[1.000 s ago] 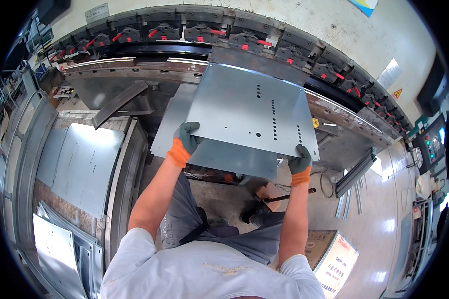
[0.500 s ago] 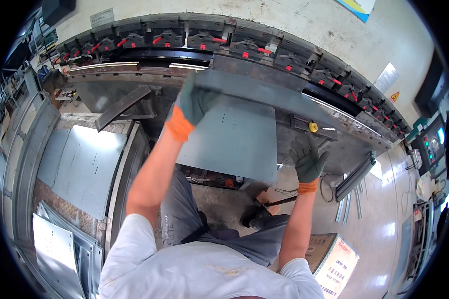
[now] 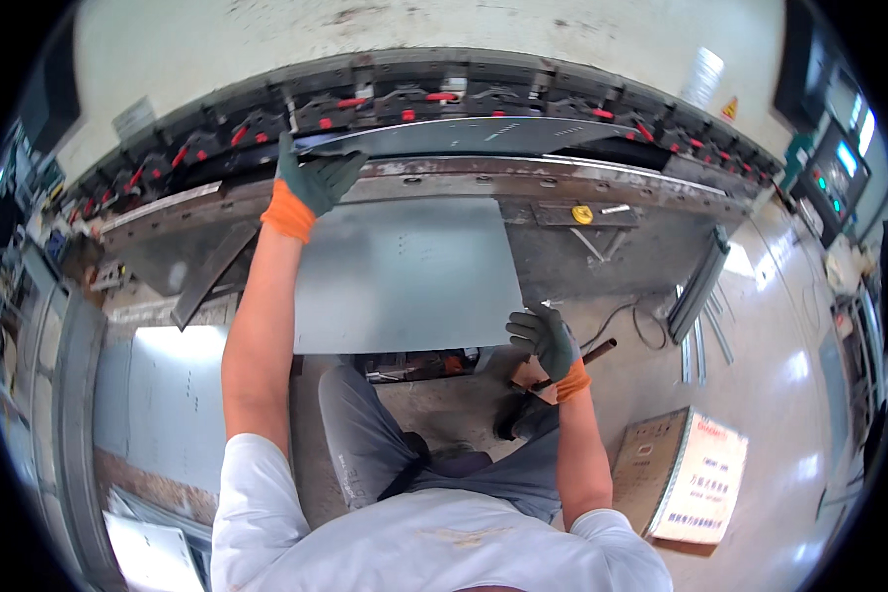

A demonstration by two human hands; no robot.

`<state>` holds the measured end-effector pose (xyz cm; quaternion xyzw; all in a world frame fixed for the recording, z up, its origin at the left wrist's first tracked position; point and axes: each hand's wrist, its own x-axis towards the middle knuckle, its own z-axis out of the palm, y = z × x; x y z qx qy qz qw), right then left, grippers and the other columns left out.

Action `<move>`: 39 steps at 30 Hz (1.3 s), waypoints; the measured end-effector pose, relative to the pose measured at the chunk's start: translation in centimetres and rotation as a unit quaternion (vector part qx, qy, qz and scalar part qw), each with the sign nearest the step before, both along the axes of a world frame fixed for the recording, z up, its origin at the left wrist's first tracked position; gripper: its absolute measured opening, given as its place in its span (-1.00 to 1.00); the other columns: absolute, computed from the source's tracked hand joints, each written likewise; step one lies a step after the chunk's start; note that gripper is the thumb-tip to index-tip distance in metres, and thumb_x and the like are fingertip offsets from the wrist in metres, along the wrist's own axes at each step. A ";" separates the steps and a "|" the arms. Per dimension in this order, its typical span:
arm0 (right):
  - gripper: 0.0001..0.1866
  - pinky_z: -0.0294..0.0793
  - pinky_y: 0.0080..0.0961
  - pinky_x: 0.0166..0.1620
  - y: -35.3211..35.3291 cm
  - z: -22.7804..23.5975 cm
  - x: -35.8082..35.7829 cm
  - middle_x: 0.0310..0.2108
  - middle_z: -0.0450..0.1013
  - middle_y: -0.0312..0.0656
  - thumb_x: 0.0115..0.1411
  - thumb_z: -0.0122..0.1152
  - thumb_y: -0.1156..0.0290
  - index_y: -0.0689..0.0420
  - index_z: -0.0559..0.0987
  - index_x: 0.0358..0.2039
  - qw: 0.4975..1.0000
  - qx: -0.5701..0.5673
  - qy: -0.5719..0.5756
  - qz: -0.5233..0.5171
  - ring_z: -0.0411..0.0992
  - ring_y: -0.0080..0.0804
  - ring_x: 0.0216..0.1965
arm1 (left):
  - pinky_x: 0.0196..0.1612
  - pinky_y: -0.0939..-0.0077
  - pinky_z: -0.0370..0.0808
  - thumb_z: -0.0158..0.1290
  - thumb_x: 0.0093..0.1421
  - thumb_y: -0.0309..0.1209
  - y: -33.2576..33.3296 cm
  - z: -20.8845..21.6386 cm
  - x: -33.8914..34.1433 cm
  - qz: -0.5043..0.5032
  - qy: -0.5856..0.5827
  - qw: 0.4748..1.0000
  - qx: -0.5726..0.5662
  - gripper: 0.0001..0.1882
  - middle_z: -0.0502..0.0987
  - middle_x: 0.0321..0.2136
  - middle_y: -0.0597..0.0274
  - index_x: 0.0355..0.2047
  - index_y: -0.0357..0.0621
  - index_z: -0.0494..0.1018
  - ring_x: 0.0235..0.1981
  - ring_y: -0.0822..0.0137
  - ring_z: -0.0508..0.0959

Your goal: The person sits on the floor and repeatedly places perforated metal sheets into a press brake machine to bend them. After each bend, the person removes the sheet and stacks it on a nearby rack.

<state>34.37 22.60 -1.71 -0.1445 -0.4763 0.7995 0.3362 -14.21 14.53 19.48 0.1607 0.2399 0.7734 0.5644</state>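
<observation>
My left hand (image 3: 316, 185), in a grey-green glove with an orange cuff, is at the left end of a thin metal sheet (image 3: 444, 136) in the gap of a bending press. Its fingers are spread; whether they touch that sheet I cannot tell. Below, a larger flat grey sheet (image 3: 405, 276) with small holes lies in front of the press bed (image 3: 434, 183). My right hand (image 3: 548, 340), gloved alike, is beside the near right corner of this larger sheet. Its fingers stretch leftward, apart, with nothing held.
Red-handled clamps (image 3: 439, 97) line the press above the bed. A yellow tape measure (image 3: 582, 214) sits on a bracket at the right. More sheets (image 3: 173, 395) are stacked at left. A cardboard box (image 3: 651, 464) stands on the floor at right, and a control panel (image 3: 839, 183) farther off.
The upper sheet has gone from lying across the bed to standing farther back in the press gap. My left hand has moved left, and my right hand has come down toward the larger sheet's near corner.
</observation>
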 end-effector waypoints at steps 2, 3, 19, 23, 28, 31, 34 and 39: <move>-0.24 0.44 -0.09 0.21 -0.9 -0.8 0.6 0.17 0.41 0.13 0.38 0.06 -0.07 0.22 0.22 0.37 1.000 0.009 0.017 -0.007 0.45 0.02 0.17 | 0.32 0.03 0.38 0.05 0.26 0.19 2.5 0.1 0.1 -0.025 0.007 1.000 -0.005 -0.20 0.48 0.17 -0.12 0.20 -0.30 0.39 0.20 -0.09 0.47; -0.30 0.49 -0.16 0.18 -1.8 -0.4 -0.1 0.14 0.45 0.08 0.41 0.04 -0.02 0.22 0.25 0.36 0.999 0.000 0.036 0.006 0.48 -0.05 0.13 | 0.33 0.08 0.35 0.04 0.30 0.09 2.8 -1.1 -2.6 -0.037 0.185 0.980 0.068 -0.34 0.52 0.16 0.06 0.18 -0.19 0.45 0.19 0.04 0.50; -0.36 0.51 -0.19 0.16 -4.9 -3.0 0.4 0.08 0.48 0.09 0.41 0.04 0.02 0.22 0.32 0.31 0.991 -0.124 -0.027 -0.036 0.50 -0.08 0.09 | 0.26 0.00 0.45 0.05 0.24 -0.25 4.8 -1.2 -2.5 -0.113 0.001 0.990 0.082 -0.46 0.52 0.12 -0.15 0.15 -0.35 0.43 0.17 -0.09 0.50; -0.35 0.51 -0.20 0.16 -5.1 -3.8 0.1 0.07 0.49 0.07 0.40 0.05 0.01 0.23 0.32 0.31 0.992 -0.122 -0.020 -0.021 0.51 -0.08 0.08 | 0.27 -0.07 0.45 0.04 0.21 -0.28 3.4 -0.4 -2.6 -0.102 -0.033 0.991 0.077 -0.43 0.48 0.12 -0.27 0.16 -0.43 0.39 0.19 -0.20 0.47; -0.35 0.51 -0.19 0.16 -5.3 -3.4 -0.4 0.08 0.48 0.07 0.40 0.07 0.01 0.22 0.32 0.31 0.990 -0.135 -0.032 -0.018 0.50 -0.07 0.09 | 0.27 -0.06 0.46 0.04 0.22 -0.28 3.6 -0.5 -3.0 -0.100 -0.032 0.991 0.079 -0.44 0.50 0.11 -0.26 0.16 -0.41 0.39 0.18 -0.19 0.48; -0.35 0.51 -0.18 0.17 -5.7 -2.7 -0.7 0.10 0.47 0.07 0.41 0.06 0.01 0.22 0.31 0.32 0.992 -0.122 -0.026 -0.014 0.50 -0.07 0.10 | 0.25 -0.07 0.48 0.02 0.23 -0.27 4.1 -0.8 -2.7 -0.078 -0.025 0.994 0.076 -0.44 0.51 0.10 -0.26 0.15 -0.41 0.39 0.17 -0.19 0.49; -0.36 0.51 -0.17 0.18 -5.7 -2.3 -1.2 0.11 0.46 0.06 0.42 0.04 0.02 0.21 0.30 0.33 0.992 -0.122 -0.042 -0.010 0.49 -0.08 0.12 | 0.22 -0.08 0.50 0.00 0.25 -0.26 3.9 -1.4 -4.2 -0.100 -0.017 0.992 0.078 -0.46 0.52 0.10 -0.25 0.15 -0.40 0.40 0.16 -0.19 0.50; -0.35 0.50 -0.17 0.19 -5.5 -3.2 -1.0 0.13 0.45 0.05 0.43 0.02 0.02 0.20 0.28 0.35 0.994 -0.106 -0.027 -0.003 0.48 -0.07 0.14 | 0.19 -0.05 0.55 0.01 0.25 -0.25 4.1 -1.0 -3.8 -0.135 0.018 0.986 0.101 -0.47 0.53 0.07 -0.21 0.14 -0.35 0.41 0.14 -0.15 0.52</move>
